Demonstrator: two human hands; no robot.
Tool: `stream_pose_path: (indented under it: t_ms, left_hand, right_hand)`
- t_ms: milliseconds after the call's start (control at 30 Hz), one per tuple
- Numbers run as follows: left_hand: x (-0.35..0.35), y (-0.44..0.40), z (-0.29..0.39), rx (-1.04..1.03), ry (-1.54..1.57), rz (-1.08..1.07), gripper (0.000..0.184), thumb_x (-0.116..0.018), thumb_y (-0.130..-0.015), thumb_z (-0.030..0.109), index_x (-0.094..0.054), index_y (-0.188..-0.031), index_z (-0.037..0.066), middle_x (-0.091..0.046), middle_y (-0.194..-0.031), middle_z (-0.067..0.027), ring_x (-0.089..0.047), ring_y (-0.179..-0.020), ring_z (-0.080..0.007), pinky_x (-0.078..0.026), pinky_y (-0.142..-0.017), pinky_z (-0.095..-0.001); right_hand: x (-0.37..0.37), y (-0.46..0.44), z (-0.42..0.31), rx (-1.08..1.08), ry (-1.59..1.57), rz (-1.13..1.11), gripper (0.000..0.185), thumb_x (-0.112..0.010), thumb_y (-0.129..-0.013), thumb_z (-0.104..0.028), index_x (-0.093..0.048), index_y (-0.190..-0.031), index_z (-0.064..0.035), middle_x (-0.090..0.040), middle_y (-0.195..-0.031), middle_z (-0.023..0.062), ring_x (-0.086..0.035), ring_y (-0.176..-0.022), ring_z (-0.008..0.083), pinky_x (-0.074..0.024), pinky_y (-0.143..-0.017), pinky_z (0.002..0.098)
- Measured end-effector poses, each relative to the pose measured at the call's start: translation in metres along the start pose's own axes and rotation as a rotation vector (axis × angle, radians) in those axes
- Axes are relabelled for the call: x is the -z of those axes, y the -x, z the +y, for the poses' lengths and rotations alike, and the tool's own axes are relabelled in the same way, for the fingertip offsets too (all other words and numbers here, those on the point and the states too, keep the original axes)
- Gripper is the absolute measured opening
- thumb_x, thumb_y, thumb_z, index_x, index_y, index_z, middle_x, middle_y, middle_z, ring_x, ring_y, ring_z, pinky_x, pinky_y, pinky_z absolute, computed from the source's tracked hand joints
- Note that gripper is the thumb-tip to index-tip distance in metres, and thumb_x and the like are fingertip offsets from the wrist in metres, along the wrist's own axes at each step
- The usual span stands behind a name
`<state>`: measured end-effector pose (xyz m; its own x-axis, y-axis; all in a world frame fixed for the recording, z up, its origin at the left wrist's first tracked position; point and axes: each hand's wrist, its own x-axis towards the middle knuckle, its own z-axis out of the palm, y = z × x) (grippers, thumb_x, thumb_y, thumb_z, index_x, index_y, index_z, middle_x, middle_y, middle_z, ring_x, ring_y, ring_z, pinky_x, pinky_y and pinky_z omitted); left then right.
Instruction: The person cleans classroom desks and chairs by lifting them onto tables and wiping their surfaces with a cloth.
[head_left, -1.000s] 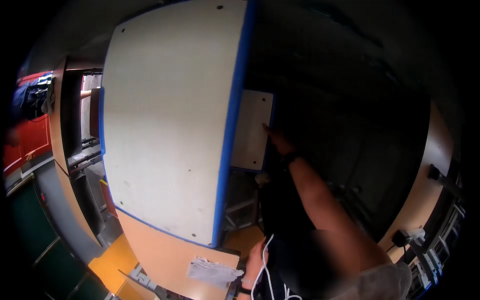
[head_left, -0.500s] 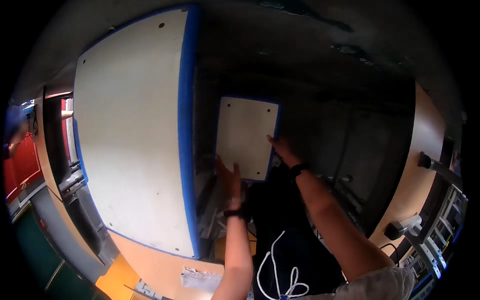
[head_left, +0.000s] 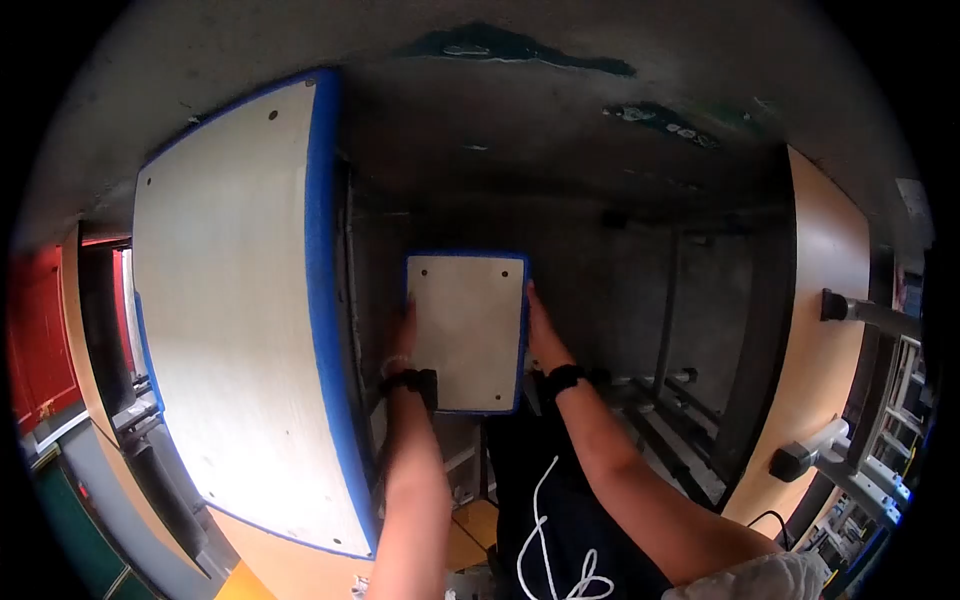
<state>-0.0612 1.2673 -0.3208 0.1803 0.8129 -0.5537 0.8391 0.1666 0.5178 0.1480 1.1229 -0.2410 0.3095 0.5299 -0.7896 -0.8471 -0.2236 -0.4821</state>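
Note:
Between my two hands a small pale wooden board [head_left: 465,335] stands upright, with blue edging and dark screw heads near its corners. My left hand [head_left: 404,325] presses along its left side, partly behind the edge, so most of its fingers are hidden. Along the right side lies my right hand [head_left: 543,330], gripping the blue edge with its fingers partly out of sight. Left of both hands stands a much larger blue-edged board [head_left: 235,310], also pale with screws at its corners.
A stained grey floor or wall surface [head_left: 520,120] lies beyond the boards. On the right are a wood-coloured tabletop [head_left: 825,300] turned on its side and metal legs with black caps [head_left: 795,460]. A red cabinet [head_left: 40,340] shows at far left.
Both hands have shifted to hold the small board by its opposite sides; my left hand was at its lower front edge. The board sits lower and further left in view.

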Motion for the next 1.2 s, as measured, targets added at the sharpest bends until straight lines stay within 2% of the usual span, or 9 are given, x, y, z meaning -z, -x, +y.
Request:
stream_pose_path:
  t_ms: [100, 233, 367, 500, 600, 733, 833, 1033, 1200]
  left_hand:
    - [0.011, 0.058, 0.027, 0.158, -0.026, -0.039, 0.068, -0.038, -0.09, 0.052, -0.041, -0.126, -0.005, -0.048, -0.123, -0.0269, -0.045, -0.117, -0.0377, -0.036, -0.095, -0.0378]
    - [-0.003, 0.142, 0.0, -0.105, 0.046, 0.154, 0.05, -0.05, -0.089, 0.039, -0.049, -0.112, -0.007, -0.056, -0.111, -0.0268, -0.054, -0.102, -0.0404, -0.042, -0.085, -0.0387]
    - [0.04, 0.255, 0.07, 0.038, 0.149, 0.058, 0.043, -0.061, -0.081, 0.033, -0.053, -0.098, -0.006, -0.06, -0.092, -0.0275, -0.058, -0.091, -0.0407, -0.045, -0.077, -0.0402]
    - [0.102, 0.337, 0.13, 0.009, 0.253, -0.022, 0.038, -0.069, -0.075, 0.026, -0.053, -0.091, -0.005, -0.062, -0.082, -0.0222, -0.062, -0.076, -0.0338, -0.048, -0.067, -0.036]
    - [0.148, 0.39, 0.155, -0.038, 0.151, -0.266, 0.043, -0.073, -0.071, 0.023, -0.053, -0.099, -0.004, -0.061, -0.076, -0.0143, -0.058, -0.066, -0.0196, -0.047, -0.062, -0.0293]
    - [0.188, 0.462, 0.186, -0.257, 0.163, -0.337, 0.055, -0.075, -0.068, 0.027, -0.05, -0.106, -0.003, -0.062, -0.083, -0.0165, -0.06, -0.071, -0.024, -0.048, -0.065, -0.0328]
    - [0.205, 0.489, 0.192, -0.323, 0.12, -0.331, 0.058, -0.073, -0.068, 0.035, -0.048, -0.102, -0.006, -0.059, -0.096, -0.0259, -0.059, -0.089, -0.0381, -0.047, -0.077, -0.0395]
    - [0.234, 0.534, 0.21, -0.402, 0.086, -0.365, 0.063, -0.071, -0.069, 0.039, -0.047, -0.104, -0.007, -0.057, -0.098, -0.0253, -0.057, -0.091, -0.0389, -0.046, -0.078, -0.0393]
    - [0.255, 0.57, 0.243, -0.545, -0.033, -0.24, 0.066, -0.068, -0.068, 0.048, -0.049, -0.099, -0.007, -0.059, -0.089, -0.0232, -0.058, -0.084, -0.0384, -0.046, -0.074, -0.0409]
  right_hand:
    - [0.038, -0.004, 0.03, -0.097, -0.18, 0.022, 0.07, -0.042, -0.088, -0.055, -0.034, -0.136, -0.0062, -0.034, -0.14, 0.0113, -0.036, -0.123, 0.0246, -0.029, -0.102, 0.036]
    - [0.04, 0.077, 0.005, 0.04, -0.137, 0.194, 0.069, -0.038, -0.089, -0.056, -0.035, -0.135, -0.0039, -0.038, -0.137, 0.0091, -0.037, -0.122, 0.0217, -0.0297, -0.101, 0.0326]
    - [0.06, 0.155, -0.022, 0.28, 0.087, 0.285, 0.056, -0.041, -0.09, -0.053, -0.057, -0.107, -0.0014, -0.057, -0.103, 0.0072, -0.05, -0.093, 0.0169, -0.0387, -0.085, 0.0291]
    - [0.063, 0.239, -0.049, 0.678, 0.523, 0.471, 0.05, -0.04, -0.094, -0.042, -0.055, -0.097, 0.0056, -0.055, -0.093, 0.0049, -0.046, -0.085, 0.0124, -0.0372, -0.078, 0.0263]
    - [0.07, 0.289, -0.08, 0.609, 0.421, 0.465, 0.048, -0.041, -0.094, -0.04, -0.055, -0.099, 0.0049, -0.056, -0.092, 0.0038, -0.047, -0.086, 0.0113, -0.0377, -0.078, 0.024]
    - [0.04, 0.4, -0.123, 0.595, 0.393, 0.444, 0.046, -0.04, -0.095, -0.039, -0.056, -0.102, 0.0032, -0.057, -0.092, 0.0028, -0.05, -0.089, 0.0096, -0.0384, -0.079, 0.0222]
    - [0.038, 0.437, -0.137, 0.668, 0.365, 0.308, 0.045, -0.042, -0.094, -0.04, -0.056, -0.102, 0.0023, -0.057, -0.094, 0.0025, -0.049, -0.088, 0.0086, -0.0383, -0.079, 0.0221]
    - [0.082, 0.457, -0.136, 0.763, 0.428, 0.256, 0.044, -0.041, -0.094, -0.041, -0.056, -0.101, 0.0003, -0.057, -0.097, 0.0049, -0.05, -0.091, 0.0119, -0.0394, -0.081, 0.0253]
    - [0.075, 0.471, -0.14, 0.85, -0.016, 0.163, 0.053, -0.037, -0.092, -0.049, -0.049, -0.116, -0.0037, -0.054, -0.112, 0.0057, -0.05, -0.102, 0.0168, -0.0383, -0.091, 0.0299]
